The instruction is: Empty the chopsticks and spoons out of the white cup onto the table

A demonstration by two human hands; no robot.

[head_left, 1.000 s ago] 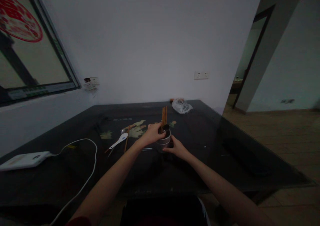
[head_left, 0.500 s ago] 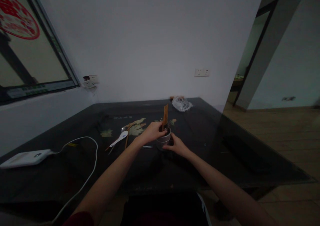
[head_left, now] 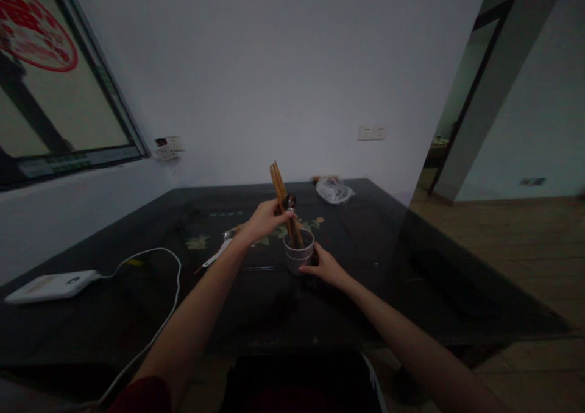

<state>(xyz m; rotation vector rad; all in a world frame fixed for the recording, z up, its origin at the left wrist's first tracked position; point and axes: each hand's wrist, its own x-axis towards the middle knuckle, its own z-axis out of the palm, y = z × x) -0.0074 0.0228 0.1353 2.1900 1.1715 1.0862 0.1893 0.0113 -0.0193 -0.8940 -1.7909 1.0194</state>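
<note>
A light grey cup (head_left: 298, 255) stands upright on the dark table. My right hand (head_left: 327, 267) grips its right side. Just above the rim, my left hand (head_left: 266, 219) is closed around a bundle of wooden chopsticks (head_left: 277, 181) and a metal spoon (head_left: 289, 202). The chopsticks lean to the left, and their lower ends are still inside the cup. To the left, partly behind my left forearm, lie a white spoon (head_left: 216, 255) and another metal spoon (head_left: 228, 235).
A white power bank (head_left: 52, 286) with a white cable (head_left: 176, 279) lies at the left. A clear plastic bag (head_left: 333, 190) rests near the wall at the back. On the right is a dark flat object (head_left: 452, 282).
My left hand has risen from the cup's rim and moved left. The chopsticks and metal spoon have come up with it and now tilt leftward. My right hand stays at the cup.
</note>
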